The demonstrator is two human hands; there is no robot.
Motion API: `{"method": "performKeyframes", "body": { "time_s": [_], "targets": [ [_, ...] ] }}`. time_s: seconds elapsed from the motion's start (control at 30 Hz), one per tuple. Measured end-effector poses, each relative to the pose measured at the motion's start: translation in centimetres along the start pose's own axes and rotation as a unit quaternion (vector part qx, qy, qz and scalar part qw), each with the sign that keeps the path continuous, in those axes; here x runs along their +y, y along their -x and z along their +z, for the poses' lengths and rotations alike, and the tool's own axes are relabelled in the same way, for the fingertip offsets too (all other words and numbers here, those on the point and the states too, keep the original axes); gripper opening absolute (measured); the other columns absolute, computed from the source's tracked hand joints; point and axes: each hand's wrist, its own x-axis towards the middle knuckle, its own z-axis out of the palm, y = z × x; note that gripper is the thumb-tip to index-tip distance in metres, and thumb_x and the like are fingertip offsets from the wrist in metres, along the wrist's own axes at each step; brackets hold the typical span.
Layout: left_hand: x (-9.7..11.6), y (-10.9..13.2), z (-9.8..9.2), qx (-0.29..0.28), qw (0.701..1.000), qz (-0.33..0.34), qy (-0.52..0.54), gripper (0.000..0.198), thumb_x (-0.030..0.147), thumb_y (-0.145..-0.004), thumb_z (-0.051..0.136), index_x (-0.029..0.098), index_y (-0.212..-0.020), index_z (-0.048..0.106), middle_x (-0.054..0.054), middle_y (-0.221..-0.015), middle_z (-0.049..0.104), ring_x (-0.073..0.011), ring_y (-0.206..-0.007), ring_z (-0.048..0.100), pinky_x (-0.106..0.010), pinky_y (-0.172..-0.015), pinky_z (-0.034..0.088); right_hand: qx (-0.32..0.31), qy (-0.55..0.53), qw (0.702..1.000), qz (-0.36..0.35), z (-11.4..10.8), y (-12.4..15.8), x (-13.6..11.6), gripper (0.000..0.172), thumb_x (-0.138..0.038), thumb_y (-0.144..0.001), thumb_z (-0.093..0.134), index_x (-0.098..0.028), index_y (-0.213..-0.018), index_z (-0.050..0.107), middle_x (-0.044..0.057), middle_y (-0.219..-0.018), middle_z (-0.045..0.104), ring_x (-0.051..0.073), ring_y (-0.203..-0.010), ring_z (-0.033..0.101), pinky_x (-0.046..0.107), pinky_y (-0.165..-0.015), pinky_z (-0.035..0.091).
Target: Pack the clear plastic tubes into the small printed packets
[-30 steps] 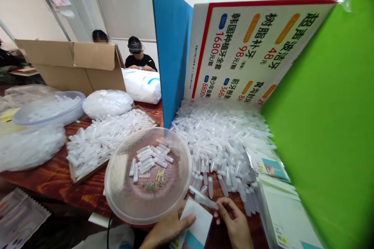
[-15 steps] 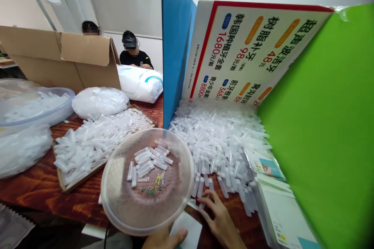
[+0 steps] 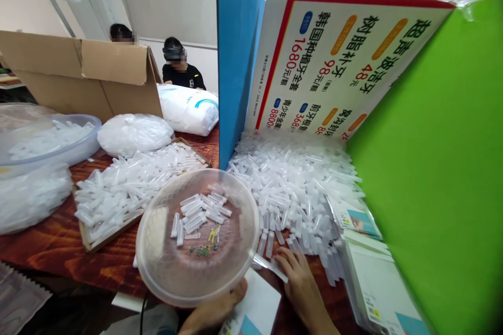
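My right hand [image 3: 298, 280] lies on the table at the near edge of a big heap of small clear plastic tubes [image 3: 294, 188], its fingers curled round a tube [image 3: 271, 268] that juts out to the left. My left hand [image 3: 214, 311] sits low at the bottom edge, thumb pressed on a white card with a blue corner [image 3: 257, 306], just below a round clear plastic lid [image 3: 196, 238]. The lid holds a short row of tubes and a few tiny coloured bits.
A blue divider [image 3: 236, 57], a printed price board [image 3: 338, 63] and a green panel [image 3: 432, 157] wall in the heap. Stacked white leaflets [image 3: 377, 282] lie right. Left: a cardboard tray of tubes [image 3: 129, 188], bagged tubes [image 3: 135, 133], a bowl [image 3: 47, 138], an open carton [image 3: 82, 76]. Two people sit behind.
My right hand has reached forward from the card to the foot of the heap and closed on a tube. The left hand has stayed on the card; the view shifted slightly.
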Motion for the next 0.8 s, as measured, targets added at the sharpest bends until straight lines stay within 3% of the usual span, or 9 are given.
{"method": "performKeyframes", "body": {
  "time_s": [0.1,0.23,0.4,0.47,0.53,0.6,0.67,0.8],
  "targets": [
    [-0.6,-0.8,1.5,-0.008,0.994,-0.037,0.099,0.070,0.073,-0.076,0.074,0.018,-0.120,0.075,-0.011,-0.111,0.080,-0.0321,-0.109,0.069,-0.045,-0.098,0.051,-0.017,-0.130,0.990,0.051,-1.6,-1.4,-1.4,0.028,-0.020,-0.096,0.052,-0.022,-0.113,0.074,0.010,-0.105,0.074,0.029,-0.103,0.068,0.044,-0.091,0.057],
    [-0.4,-1.1,2.7,0.007,0.985,-0.078,0.152,0.072,0.072,-0.065,0.083,0.013,-0.106,0.078,-0.008,-0.085,0.079,-0.0235,-0.076,0.069,-0.034,-0.074,0.052,-0.134,-0.315,0.932,0.122,-4.8,-2.9,-4.1,0.025,-0.040,-0.098,0.060,-0.025,-0.094,0.080,0.004,-0.091,0.066,0.022,-0.086,0.066,0.032,-0.079,0.055],
    [0.5,-1.0,2.9,0.027,0.988,-0.078,0.131,0.070,0.070,-0.053,0.091,0.015,-0.095,0.077,-0.002,-0.079,0.074,-0.0156,-0.070,0.062,-0.027,-0.071,0.049,-0.225,-0.434,0.862,0.136,-7.3,-3.5,-5.0,0.029,-0.042,-0.101,0.055,-0.027,-0.108,0.079,0.007,-0.113,0.066,0.026,-0.113,0.063,0.040,-0.103,0.049],
    [0.4,-1.0,2.6,0.019,0.990,-0.082,0.114,0.071,0.071,-0.050,0.091,0.016,-0.093,0.075,0.000,-0.077,0.072,-0.0137,-0.068,0.059,-0.027,-0.071,0.048,-0.231,-0.474,0.831,0.177,-6.9,-3.4,-4.8,0.027,-0.046,-0.095,0.065,-0.026,-0.107,0.077,0.005,-0.104,0.068,0.024,-0.101,0.066,0.035,-0.091,0.053],
    [0.2,-1.0,2.1,0.001,0.993,-0.064,0.095,0.067,0.072,-0.055,0.089,0.017,-0.090,0.073,0.001,-0.077,0.070,-0.0136,-0.070,0.057,-0.027,-0.073,0.047,-0.225,-0.499,0.802,0.239,-5.8,-3.3,-4.7,0.032,-0.050,-0.082,0.079,-0.024,-0.100,0.074,0.000,-0.085,0.067,0.018,-0.077,0.064,0.026,-0.070,0.051],
    [0.0,-1.0,1.6,-0.029,0.997,-0.023,0.064,0.058,0.070,-0.067,0.083,0.017,-0.088,0.072,0.002,-0.078,0.068,-0.0143,-0.073,0.057,-0.027,-0.076,0.046,-0.210,-0.474,0.813,0.265,-4.8,-3.3,-4.8,0.039,-0.053,-0.068,0.089,-0.021,-0.084,0.072,-0.004,-0.068,0.061,0.014,-0.062,0.055,0.022,-0.057,0.042],
    [-0.1,-0.9,1.3,-0.059,0.998,0.014,0.013,0.051,0.068,-0.078,0.076,0.018,-0.089,0.074,0.002,-0.080,0.067,-0.0150,-0.077,0.056,-0.027,-0.079,0.044,-0.212,-0.417,0.857,0.218,-4.8,-3.9,-4.9,0.042,-0.058,-0.064,0.090,-0.019,-0.066,0.072,-0.004,-0.062,0.059,0.014,-0.060,0.053,0.023,-0.056,0.040],
    [0.7,-0.6,0.6,-0.098,0.993,0.042,-0.044,0.052,0.067,-0.088,0.066,0.019,-0.104,0.074,-0.002,-0.097,0.072,-0.0207,-0.094,0.063,-0.035,-0.092,0.047,-0.240,-0.338,0.907,0.078,-8.0,-8.6,-4.9,0.039,-0.057,-0.086,0.071,-0.023,-0.070,0.081,0.002,-0.071,0.068,0.019,-0.068,0.063,0.028,-0.063,0.046]
  ]
}}
